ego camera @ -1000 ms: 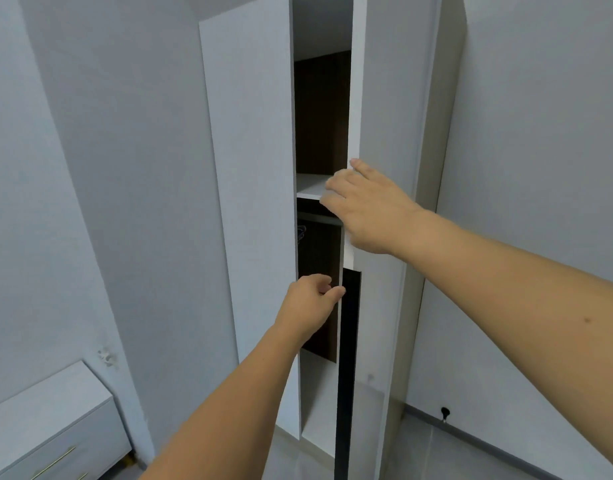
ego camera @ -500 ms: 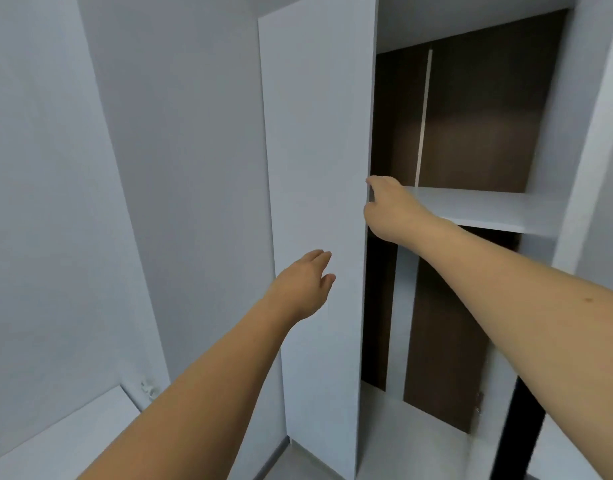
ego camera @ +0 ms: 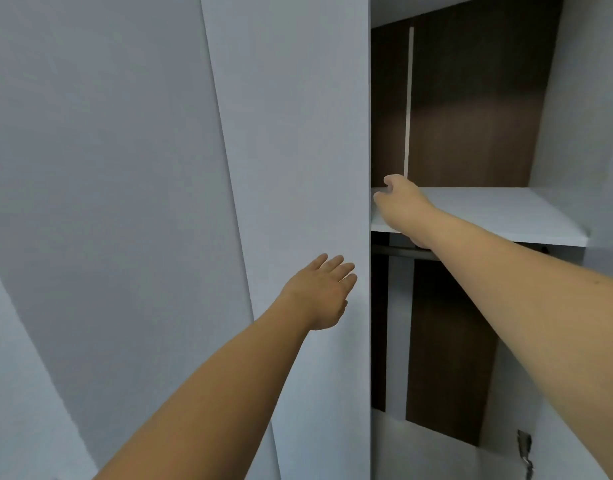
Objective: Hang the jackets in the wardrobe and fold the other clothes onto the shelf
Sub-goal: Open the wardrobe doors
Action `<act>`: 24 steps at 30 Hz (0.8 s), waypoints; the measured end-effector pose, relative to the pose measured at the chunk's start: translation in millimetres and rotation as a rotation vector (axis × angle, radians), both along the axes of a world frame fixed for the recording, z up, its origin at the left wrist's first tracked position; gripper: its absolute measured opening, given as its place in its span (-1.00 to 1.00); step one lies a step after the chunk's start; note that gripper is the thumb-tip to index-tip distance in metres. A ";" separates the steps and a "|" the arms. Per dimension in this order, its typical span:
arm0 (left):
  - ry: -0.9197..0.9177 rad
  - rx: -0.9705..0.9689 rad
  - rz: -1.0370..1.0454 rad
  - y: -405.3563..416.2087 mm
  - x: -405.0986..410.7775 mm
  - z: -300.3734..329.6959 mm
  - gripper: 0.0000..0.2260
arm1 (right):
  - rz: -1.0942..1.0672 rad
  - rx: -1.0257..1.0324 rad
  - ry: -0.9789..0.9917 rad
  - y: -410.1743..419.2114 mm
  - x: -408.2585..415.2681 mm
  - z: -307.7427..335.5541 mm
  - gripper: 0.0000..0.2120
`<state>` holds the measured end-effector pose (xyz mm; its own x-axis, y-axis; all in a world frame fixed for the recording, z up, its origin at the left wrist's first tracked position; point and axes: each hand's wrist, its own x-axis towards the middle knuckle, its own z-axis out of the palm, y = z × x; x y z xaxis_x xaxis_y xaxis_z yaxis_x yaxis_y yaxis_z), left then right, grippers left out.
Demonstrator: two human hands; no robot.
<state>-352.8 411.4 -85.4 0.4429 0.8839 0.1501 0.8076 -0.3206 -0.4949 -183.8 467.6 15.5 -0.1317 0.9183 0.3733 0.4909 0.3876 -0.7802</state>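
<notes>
The wardrobe (ego camera: 471,133) stands open, its dark brown back panel bare. The left hand (ego camera: 320,294) lies flat, fingers straight and together, against the outer face of the left door (ego camera: 291,133); its grip is wide and holds nothing. Just right of it, past the door's edge, the right hand (ego camera: 400,202) reaches to the left end of the white shelf (ego camera: 505,213), fingers curled at the door's inner edge; whether that grip pinches the edge or merely touches it cannot be told. Below the right wrist runs the grey hanging rail (ego camera: 402,251), partly hidden by the forearm. A metal hinge (ego camera: 525,452) shows low on the right. No clothes are in sight. Compared with half a second ago, the door has swung wider and the left hand now rests on it.
</notes>
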 end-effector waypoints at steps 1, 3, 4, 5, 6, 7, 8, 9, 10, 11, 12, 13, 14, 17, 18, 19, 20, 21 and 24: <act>0.035 -0.003 -0.011 16.8 3.5 -1.2 -0.49 | 0.006 -0.004 0.014 14.3 -2.8 1.3 -0.50; 0.104 -0.021 -0.030 49.0 9.9 -4.0 -0.48 | 0.024 -0.005 0.047 40.8 -8.1 3.9 -0.51; 0.143 -0.031 -0.043 65.2 13.5 -6.2 -0.48 | 0.029 -0.001 0.066 53.8 -9.7 5.1 -0.52; 0.183 -0.040 -0.055 80.9 17.1 -8.3 -0.48 | 0.032 0.001 0.086 66.9 -11.2 6.0 -0.54; 0.221 -0.051 -0.063 95.4 20.3 -10.0 -0.47 | 0.033 0.001 0.109 79.6 -12.9 6.5 -0.57; 0.258 -0.061 -0.071 109.3 23.3 -11.7 -0.47 | 0.039 0.001 0.135 93.5 -14.6 6.0 -0.61; 0.298 -0.066 -0.073 121.9 25.8 -13.5 -0.46 | 0.050 0.000 0.162 106.7 -17.0 4.6 -0.64; 0.340 -0.063 -0.066 135.2 26.9 -15.6 -0.45 | 0.059 0.004 0.188 120.3 -20.4 3.0 -0.66; 0.378 -0.050 -0.054 145.7 27.0 -16.9 -0.44 | 0.062 0.017 0.214 129.2 -23.6 1.2 -0.68; 0.412 -0.032 -0.044 153.3 26.3 -17.5 -0.43 | 0.066 0.030 0.241 135.0 -26.2 -0.8 -0.68; 0.445 -0.015 -0.038 161.9 24.7 -18.6 -0.43 | 0.070 0.036 0.273 141.9 -29.2 -3.4 -0.67; 0.474 0.003 -0.038 168.9 22.8 -20.1 -0.43 | 0.068 0.039 0.303 147.8 -31.4 -5.8 -0.65; 0.491 0.020 -0.044 174.1 20.8 -22.1 -0.43 | 0.063 0.046 0.320 152.4 -32.9 -8.2 -0.64; 0.489 0.065 -0.065 179.2 17.8 -29.3 -0.43 | 0.034 0.050 0.370 161.1 -35.1 -12.2 -0.70; 0.486 0.080 -0.073 178.5 18.4 -31.3 -0.44 | 0.029 0.040 0.387 161.9 -35.0 -11.6 -0.71; 0.483 0.097 -0.080 176.3 18.4 -32.7 -0.44 | 0.026 0.032 0.389 161.0 -35.4 -10.7 -0.72; 0.483 0.112 -0.085 174.2 19.0 -33.5 -0.44 | 0.024 0.029 0.380 159.5 -35.3 -10.0 -0.72; 0.478 0.125 -0.088 171.5 19.3 -34.0 -0.44 | 0.020 0.031 0.371 157.1 -35.2 -9.2 -0.71; 0.435 0.155 -0.115 155.8 13.4 -33.4 -0.45 | -0.002 0.058 0.372 140.7 -40.2 -8.3 -0.74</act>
